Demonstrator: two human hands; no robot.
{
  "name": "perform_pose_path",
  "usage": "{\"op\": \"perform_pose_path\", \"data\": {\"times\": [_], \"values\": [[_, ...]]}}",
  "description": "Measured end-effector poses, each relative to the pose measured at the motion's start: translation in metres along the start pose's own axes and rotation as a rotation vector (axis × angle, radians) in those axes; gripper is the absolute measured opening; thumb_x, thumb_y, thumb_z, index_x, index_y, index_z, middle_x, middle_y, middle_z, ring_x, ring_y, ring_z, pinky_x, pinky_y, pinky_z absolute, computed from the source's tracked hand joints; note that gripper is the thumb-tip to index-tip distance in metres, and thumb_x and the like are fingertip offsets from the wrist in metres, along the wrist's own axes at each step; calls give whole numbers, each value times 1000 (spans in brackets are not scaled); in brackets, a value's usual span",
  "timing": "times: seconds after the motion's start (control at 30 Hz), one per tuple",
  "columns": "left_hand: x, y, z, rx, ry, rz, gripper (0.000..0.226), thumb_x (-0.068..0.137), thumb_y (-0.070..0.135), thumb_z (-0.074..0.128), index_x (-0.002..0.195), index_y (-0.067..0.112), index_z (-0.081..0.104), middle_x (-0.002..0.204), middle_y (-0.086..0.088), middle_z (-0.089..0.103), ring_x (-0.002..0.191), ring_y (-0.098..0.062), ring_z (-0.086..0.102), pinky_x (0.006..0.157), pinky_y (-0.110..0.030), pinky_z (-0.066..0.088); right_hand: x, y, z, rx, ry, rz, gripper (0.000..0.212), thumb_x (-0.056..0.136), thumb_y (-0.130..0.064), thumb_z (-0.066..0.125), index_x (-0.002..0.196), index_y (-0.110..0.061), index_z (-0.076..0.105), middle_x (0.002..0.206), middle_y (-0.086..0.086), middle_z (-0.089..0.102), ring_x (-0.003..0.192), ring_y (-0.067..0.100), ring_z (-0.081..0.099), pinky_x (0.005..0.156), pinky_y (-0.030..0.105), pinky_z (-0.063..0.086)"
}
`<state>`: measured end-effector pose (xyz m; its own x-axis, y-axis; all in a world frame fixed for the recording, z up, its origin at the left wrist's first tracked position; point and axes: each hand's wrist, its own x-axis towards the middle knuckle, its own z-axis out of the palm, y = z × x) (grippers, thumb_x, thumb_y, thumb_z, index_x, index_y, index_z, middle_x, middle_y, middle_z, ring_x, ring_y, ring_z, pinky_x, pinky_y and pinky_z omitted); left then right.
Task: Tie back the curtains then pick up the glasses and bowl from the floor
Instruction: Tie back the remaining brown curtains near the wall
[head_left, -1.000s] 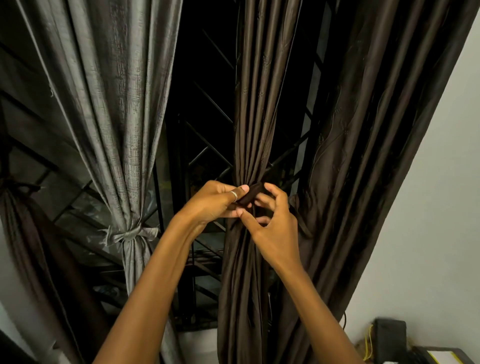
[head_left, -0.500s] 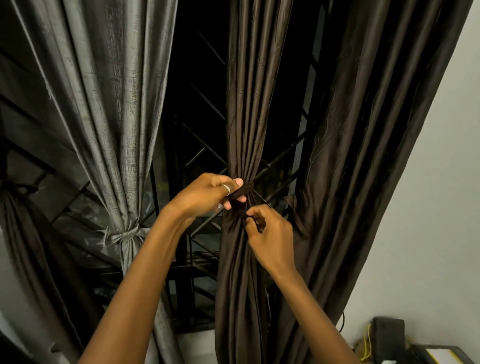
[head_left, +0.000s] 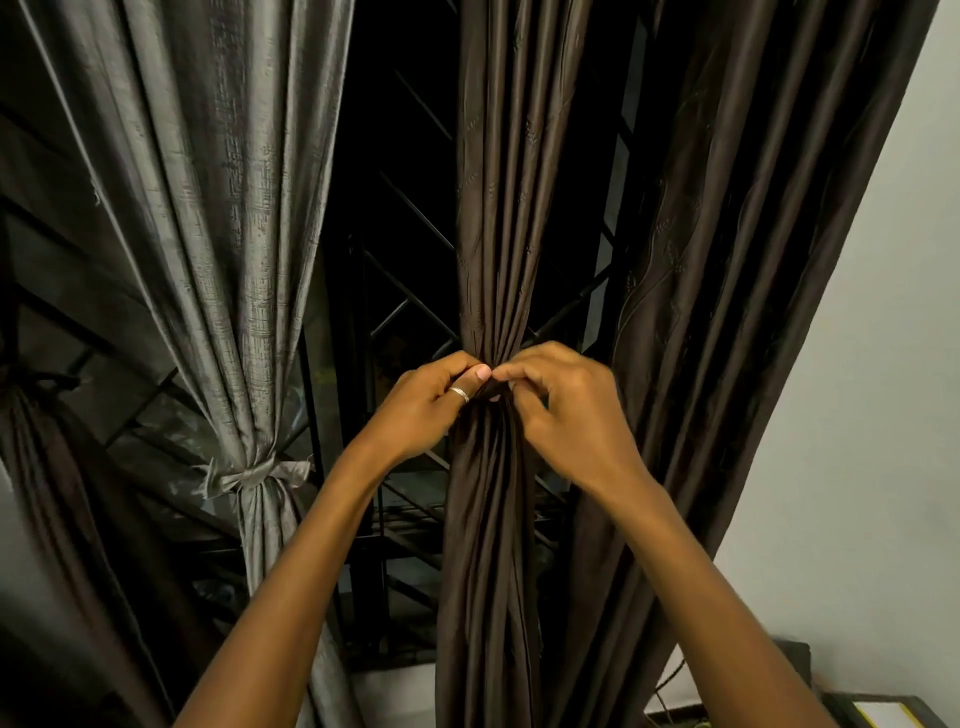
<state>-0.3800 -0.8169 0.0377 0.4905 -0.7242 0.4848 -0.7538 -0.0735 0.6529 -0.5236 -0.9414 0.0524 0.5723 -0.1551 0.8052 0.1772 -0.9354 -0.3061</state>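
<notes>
Two hands meet at the narrowest point of the gathered brown curtain (head_left: 493, 234), which hangs in tight vertical folds down the middle of the view. The left hand (head_left: 423, 410) reaches in from the lower left and the right hand (head_left: 569, 415) from the lower right. Their fingertips are touching or almost touching right in front of the bunched cloth. Both hands have curled fingers and pinch dark fabric at that waist. Whether the small fold between them is a separate tie strip or part of the curtain itself cannot be told. A silver ring (head_left: 459, 395) sits on one digit of the left hand, close to the pinch. Below the hands the brown curtain falls straight down between the two forearms, and above them it fans out slightly. Just to the right, a wider brown panel (head_left: 727, 312) hangs loose and slants toward the white wall (head_left: 857, 415). Well to the left, a grey curtain (head_left: 218, 208) is cinched by a grey sash (head_left: 254, 475) knotted around it, lower than the level of the hands. At the far left edge another dark curtain (head_left: 47, 467) is also drawn in at a knot. A dark window grille (head_left: 410, 312) with diagonal bars fills the gap between the grey and brown curtains. A dark box (head_left: 795, 670) stands against the wall at the lower right.
</notes>
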Motion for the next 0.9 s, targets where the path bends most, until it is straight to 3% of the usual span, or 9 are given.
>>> {"op": "perform_pose_path", "data": {"times": [0.1,0.17,0.3,0.53,0.63,0.8,0.9], "values": [[-4,2,4,-7,34,25,22,106,40,45,102,35,66,95,15,74,85,-9,68,77,-37,54,17,6,-5,33,14,33,25,92,5,61,103,-10,79,103,0,72,92,0,64,82,2,45],[-8,2,6,14,62,55,22,106,41,44,100,35,65,95,18,73,83,-12,67,74,-40,53,24,11,-1,62,36,69,25,92,3,62,101,-12,79,103,-2,70,94,2,65,82,7,48],[-14,-2,7,-23,98,69,20,106,38,46,97,34,63,89,21,71,70,-10,64,60,-26,50,24,15,18,129,95,125,19,93,-1,64,101,-13,77,103,-3,58,90,2,63,77,11,50],[-18,-7,-3,-135,33,43,20,106,34,47,98,26,64,89,4,71,79,-10,68,73,-28,58,14,15,44,59,219,-55,12,91,1,67,99,-5,75,100,4,66,90,8,64,81,15,51],[-21,-6,-8,-152,6,56,21,106,33,45,96,31,63,89,3,70,81,-11,68,76,-30,59,10,16,50,47,158,-103,22,93,-4,61,108,-6,76,105,4,70,100,13,64,89,23,53],[-20,-9,-17,-167,18,31,24,107,32,45,95,29,65,82,4,69,76,-11,67,73,-36,60,1,16,49,-69,-27,-59,43,84,-22,59,125,-25,71,121,-15,68,108,12,49,89,31,37],[-16,-6,-24,3,57,50,26,104,37,50,91,22,67,75,1,70,69,-11,70,69,-44,62,3,15,44,-65,-113,-74,40,88,-29,66,127,-23,66,122,-12,67,104,8,56,88,37,45]]}}
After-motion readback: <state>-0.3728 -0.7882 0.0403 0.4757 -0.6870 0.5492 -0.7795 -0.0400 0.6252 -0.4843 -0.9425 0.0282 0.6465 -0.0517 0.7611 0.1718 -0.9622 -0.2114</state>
